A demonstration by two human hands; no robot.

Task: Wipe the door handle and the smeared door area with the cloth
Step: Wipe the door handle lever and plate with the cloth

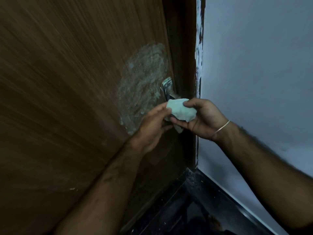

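A pale green cloth [181, 111] is bunched up between both hands, just below the metal door handle [168, 89]. My right hand [203, 119] grips the cloth with thumb on top and fingers underneath. My left hand [152, 128] pinches the cloth's left edge. The handle's plate shows above the cloth; its lever is mostly hidden behind the cloth. A whitish smeared patch [144, 82] covers the brown wooden door [67, 99] to the left of the handle and above it.
The dark door frame [183, 48] runs beside the handle, with chipped paint along its edge. A white wall [254, 65] stands on the right. The dark floor [194, 209] lies below in the corner.
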